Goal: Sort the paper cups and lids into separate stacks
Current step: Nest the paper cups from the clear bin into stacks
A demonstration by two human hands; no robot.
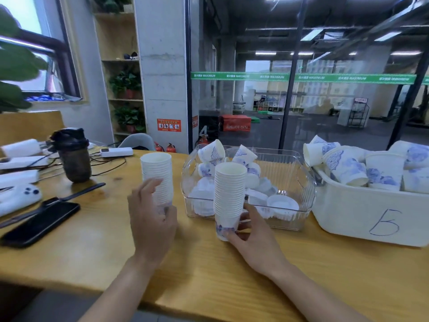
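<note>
Two upright stacks of nested paper cups, long axes vertical: left stack (157,180) at 11 o'clock on the tabletop (97,247), left hand (152,219) in a curled grip round its base; right stack (228,198), right hand (251,231) pinching its blue-printed bottom cup. Ribbed white rims, thin paper walls. Loose cups and flat white lids (282,205) in the clear ridged bin (306,182) at 1 o'clock, nearer the right hand.

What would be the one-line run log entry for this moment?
left hand: grips cup stack | right hand: grips second cup stack | clear bin: cups, lids unsorted
</note>
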